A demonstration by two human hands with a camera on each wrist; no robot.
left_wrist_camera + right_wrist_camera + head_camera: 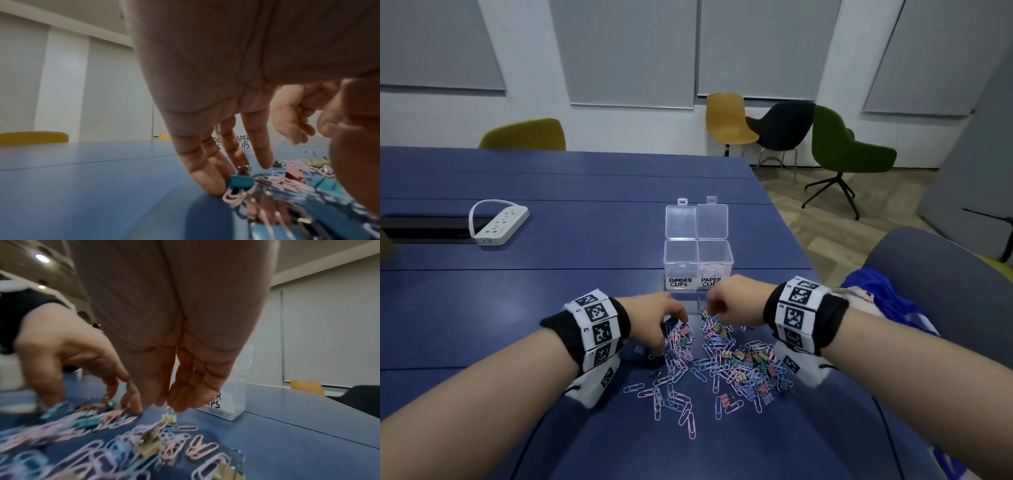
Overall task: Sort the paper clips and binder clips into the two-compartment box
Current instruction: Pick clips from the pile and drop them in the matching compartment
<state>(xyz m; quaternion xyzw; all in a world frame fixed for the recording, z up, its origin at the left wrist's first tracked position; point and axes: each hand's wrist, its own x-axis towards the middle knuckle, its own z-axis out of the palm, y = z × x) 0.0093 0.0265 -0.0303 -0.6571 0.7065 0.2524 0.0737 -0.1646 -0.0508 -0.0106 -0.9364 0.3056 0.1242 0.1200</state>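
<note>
While both hands work the pile, I see a power strip (500, 223) near the tabletop's left edge. My left hand (657, 322) reaches down with fingers (207, 181) straight and slightly spread, tips touching the table beside a teal binder clip (241, 180); it grips nothing I can see. Paper clips (678, 373) and binder clips (756, 363) lie mixed on the near part of the tabletop. Beyond them stands the box (698, 263), lids open, pink clips in its right compartment. My right hand (736, 301) hangs over a yellow binder clip (169, 418), fingers together; whether they pinch its wire handle I cannot tell.
</note>
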